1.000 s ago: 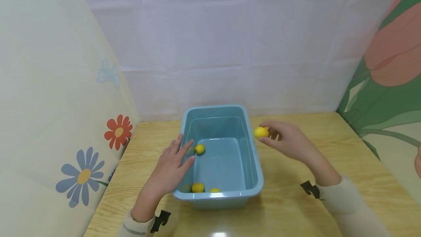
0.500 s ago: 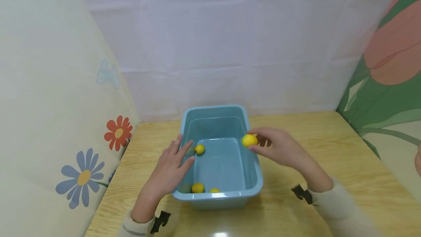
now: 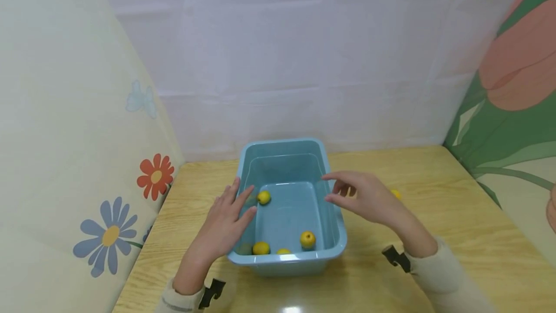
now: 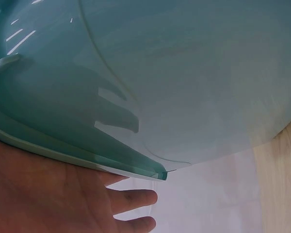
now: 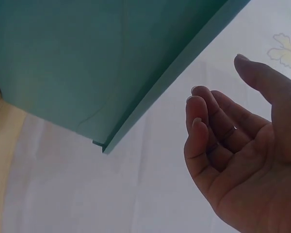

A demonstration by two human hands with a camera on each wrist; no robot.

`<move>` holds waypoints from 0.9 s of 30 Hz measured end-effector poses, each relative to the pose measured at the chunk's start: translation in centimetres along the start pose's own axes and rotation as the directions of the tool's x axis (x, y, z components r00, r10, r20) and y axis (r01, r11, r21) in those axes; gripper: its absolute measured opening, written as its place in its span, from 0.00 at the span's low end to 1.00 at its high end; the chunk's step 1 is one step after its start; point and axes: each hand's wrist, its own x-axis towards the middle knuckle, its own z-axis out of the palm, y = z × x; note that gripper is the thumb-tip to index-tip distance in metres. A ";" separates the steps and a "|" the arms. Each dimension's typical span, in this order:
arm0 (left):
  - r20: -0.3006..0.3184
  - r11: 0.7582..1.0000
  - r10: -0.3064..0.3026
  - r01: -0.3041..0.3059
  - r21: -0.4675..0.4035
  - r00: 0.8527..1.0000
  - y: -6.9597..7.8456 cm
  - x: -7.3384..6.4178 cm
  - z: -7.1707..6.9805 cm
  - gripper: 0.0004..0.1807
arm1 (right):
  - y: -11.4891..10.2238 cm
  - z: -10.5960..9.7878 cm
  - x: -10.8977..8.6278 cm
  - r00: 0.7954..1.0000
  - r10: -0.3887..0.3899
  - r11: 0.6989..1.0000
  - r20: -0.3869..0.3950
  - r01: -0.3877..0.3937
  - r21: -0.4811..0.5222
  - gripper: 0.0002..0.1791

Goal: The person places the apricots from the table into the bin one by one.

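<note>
A light blue plastic basin (image 3: pixel 288 256) stands on the table, with lemons inside. One lemon (image 3: pixel 263 197) lies by its left wall, another lemon (image 3: pixel 261 248) at the near left corner. A third lemon (image 3: pixel 284 251) is mostly hidden by the near rim, and a fourth lemon (image 3: pixel 307 239) sits at the near right. My left hand (image 3: pixel 223 223) rests on the left rim, fingers spread. Over the right rim is my right hand (image 3: pixel 365 197), its thumb and index finger apart, holding nothing; the right wrist view shows the fingers loosely bent above the basin (image 5: pixel 63 58).
On the wooden table (image 3: pixel 434 173), a lemon (image 3: pixel 396 193) lies right of the basin, partly hidden behind my right hand. A white cloth wall (image 3: pixel 260 62) rises close behind the basin. Flower-patterned panels stand at the left (image 3: pixel 108 134) and right (image 3: pixel 517 81).
My right hand has moved left to the basin's right rim and let go of its lemon, which now lies inside at the near right. The left hand has stayed in place.
</note>
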 end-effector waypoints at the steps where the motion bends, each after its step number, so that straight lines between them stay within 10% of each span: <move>1: -0.001 1.000 0.000 0.000 -0.001 1.000 0.0 0.0 0.0 0.33 | 0.2 -0.1 0.0 1.000 0.010 1.000 -0.003 -0.010 -0.005 0.25; 27: 0.011 1.000 -0.003 0.003 -0.002 1.000 0.0 0.0 0.0 0.33 | 16.8 -2.1 -4.6 0.942 0.337 0.936 0.012 -0.333 -0.117 0.30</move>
